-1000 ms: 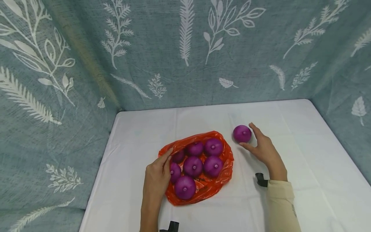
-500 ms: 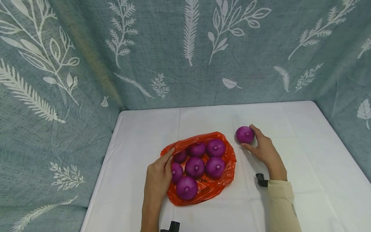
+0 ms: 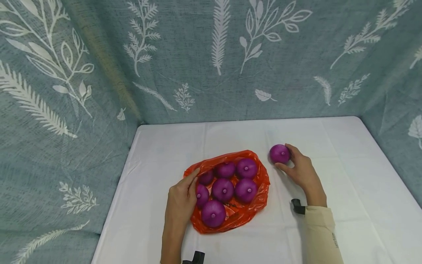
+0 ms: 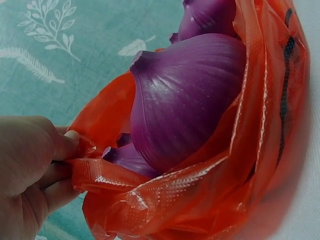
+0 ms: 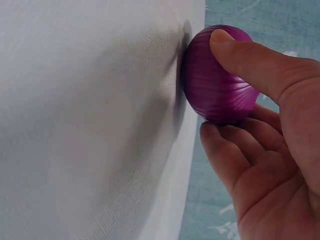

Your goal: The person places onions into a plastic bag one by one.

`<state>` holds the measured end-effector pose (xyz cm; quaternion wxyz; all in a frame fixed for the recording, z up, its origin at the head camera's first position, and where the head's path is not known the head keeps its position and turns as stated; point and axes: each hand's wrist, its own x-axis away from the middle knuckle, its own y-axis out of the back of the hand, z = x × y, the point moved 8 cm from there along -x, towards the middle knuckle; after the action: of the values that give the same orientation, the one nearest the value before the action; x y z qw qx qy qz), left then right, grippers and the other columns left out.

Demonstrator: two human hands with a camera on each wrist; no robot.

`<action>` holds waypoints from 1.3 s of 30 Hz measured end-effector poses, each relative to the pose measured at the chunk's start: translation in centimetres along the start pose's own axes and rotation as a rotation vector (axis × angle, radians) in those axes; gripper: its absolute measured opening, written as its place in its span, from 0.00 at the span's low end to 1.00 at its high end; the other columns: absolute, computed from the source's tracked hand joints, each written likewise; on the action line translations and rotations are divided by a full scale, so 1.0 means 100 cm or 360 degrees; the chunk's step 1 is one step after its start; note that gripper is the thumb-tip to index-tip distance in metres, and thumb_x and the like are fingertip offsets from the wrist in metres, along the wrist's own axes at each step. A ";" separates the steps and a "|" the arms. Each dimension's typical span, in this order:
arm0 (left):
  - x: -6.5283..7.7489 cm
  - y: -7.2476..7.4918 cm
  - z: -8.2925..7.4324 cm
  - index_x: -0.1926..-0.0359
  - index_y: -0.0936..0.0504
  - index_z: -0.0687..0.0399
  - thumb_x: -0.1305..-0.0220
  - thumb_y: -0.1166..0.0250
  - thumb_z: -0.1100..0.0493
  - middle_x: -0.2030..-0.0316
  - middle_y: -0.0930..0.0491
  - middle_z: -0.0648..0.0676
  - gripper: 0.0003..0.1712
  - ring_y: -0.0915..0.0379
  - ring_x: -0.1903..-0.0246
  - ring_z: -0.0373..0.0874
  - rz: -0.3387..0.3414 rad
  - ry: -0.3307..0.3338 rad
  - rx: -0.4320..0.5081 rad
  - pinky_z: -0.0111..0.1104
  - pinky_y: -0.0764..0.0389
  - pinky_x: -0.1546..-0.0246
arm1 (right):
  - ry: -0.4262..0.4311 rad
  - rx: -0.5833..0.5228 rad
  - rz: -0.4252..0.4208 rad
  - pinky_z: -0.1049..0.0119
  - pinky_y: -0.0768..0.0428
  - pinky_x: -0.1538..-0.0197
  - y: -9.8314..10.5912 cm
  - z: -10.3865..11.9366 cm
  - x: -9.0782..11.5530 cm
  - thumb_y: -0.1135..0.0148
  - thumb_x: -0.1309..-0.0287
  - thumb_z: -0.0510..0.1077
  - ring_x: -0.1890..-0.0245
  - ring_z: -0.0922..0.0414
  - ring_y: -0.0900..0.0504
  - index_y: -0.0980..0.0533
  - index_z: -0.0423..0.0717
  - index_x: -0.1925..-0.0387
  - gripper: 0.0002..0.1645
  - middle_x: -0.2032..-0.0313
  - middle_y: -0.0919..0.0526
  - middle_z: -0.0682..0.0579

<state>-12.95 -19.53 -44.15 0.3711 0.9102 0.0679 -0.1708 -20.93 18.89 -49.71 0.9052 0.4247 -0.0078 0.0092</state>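
Note:
A red plastic bag (image 3: 242,219) lies open on the table with several purple onions (image 3: 222,190) inside. My left hand (image 3: 180,200) pinches the bag's rim on its left side; in the left wrist view the thumb and fingers hold the folded plastic, and a large onion (image 4: 187,95) bulges above it. To the right of the bag, a single purple onion (image 3: 278,153) is at the table surface. My right hand (image 3: 301,174) holds this onion from its right side, the thumb (image 5: 240,52) on one side and fingertips on the other. Whether it touches the cloth is unclear.
White cloth covers the table (image 3: 158,157). Teal curtains (image 3: 197,99) with white leaf prints stand behind and at both sides. Black camera mounts (image 3: 298,206) sit at the wrists.
My right thumb and fingers have closed in from around the single onion to hold it. The left hand keeps its pinch on the bag; the head view has shifted slightly.

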 end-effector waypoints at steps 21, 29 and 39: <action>0.000 0.001 -0.002 0.34 0.15 0.53 0.26 0.33 0.63 0.51 0.10 0.59 0.21 0.25 0.74 0.41 -0.0009 0.0004 -0.0036 0.31 0.19 0.71 | 0.0128 -0.0031 -0.0177 0.34 0.28 0.31 0.025 0.026 0.013 0.21 0.39 0.46 0.29 0.34 0.27 0.38 0.35 0.24 0.50 0.29 0.28 0.31; 0.001 0.001 0.000 0.34 0.16 0.51 0.26 0.33 0.63 0.51 0.10 0.59 0.22 0.23 0.73 0.41 -0.0002 0.0027 -0.0030 0.32 0.15 0.69 | 0.0213 -0.0075 -0.0282 0.34 0.26 0.32 0.037 0.039 0.020 0.20 0.41 0.47 0.31 0.36 0.24 0.35 0.39 0.24 0.50 0.31 0.25 0.34; 0.001 0.001 0.000 0.34 0.15 0.53 0.26 0.33 0.63 0.50 0.10 0.59 0.21 0.21 0.72 0.41 -0.0010 -0.0001 -0.0007 0.32 0.16 0.69 | 0.0346 -0.0168 -0.0420 0.41 0.22 0.36 0.049 0.057 0.029 0.17 0.44 0.45 0.34 0.39 0.19 0.31 0.46 0.24 0.49 0.34 0.20 0.37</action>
<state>-12.81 -19.63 -44.16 0.3724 0.9092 0.0710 -0.1722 -18.16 17.70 -42.27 0.9152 0.3705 0.1453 -0.0642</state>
